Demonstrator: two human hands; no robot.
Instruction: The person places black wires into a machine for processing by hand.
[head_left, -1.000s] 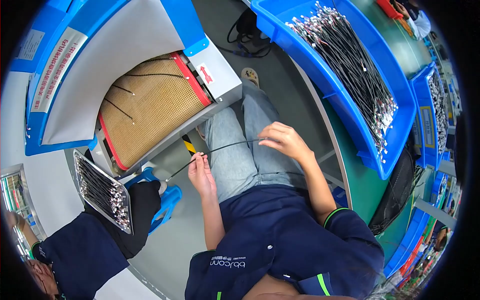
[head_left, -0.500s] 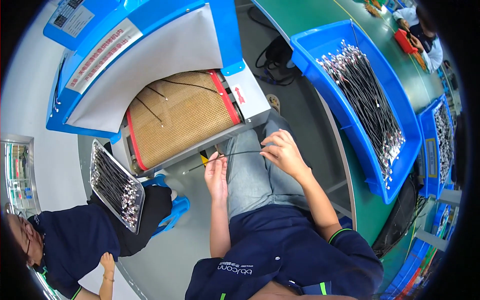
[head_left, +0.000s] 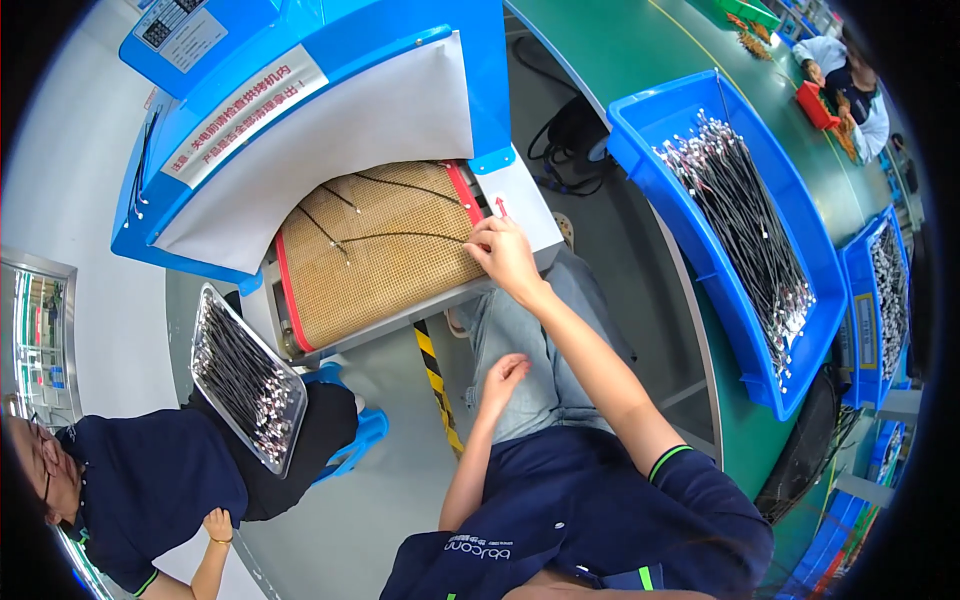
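Observation:
A thin black cable [head_left: 400,235] stretches sideways over the near part of a tan mesh conveyor belt [head_left: 390,290]. Its right end is pinched in the fingers of my right hand [head_left: 507,258], at the belt's red right edge. My left hand [head_left: 505,378] is over my lap, fingers curled in, with nothing visible in them. Farther in on the belt lie several other black cables [head_left: 410,187] with pale connectors; the far ends of some pass under the white curtain [head_left: 360,120] of the blue machine [head_left: 490,100].
On the right, a blue bin [head_left: 735,335] of black cables stands on a green table [head_left: 600,50]. At left, a seated person [head_left: 150,480] has a clear tray [head_left: 300,420] of cables on the lap. Another person [head_left: 865,110] works at the far right beside a red box [head_left: 815,105].
The cable went from between both hands above my lap to the belt. My right hand moved forward with its end; my left hand let go and drew back toward me.

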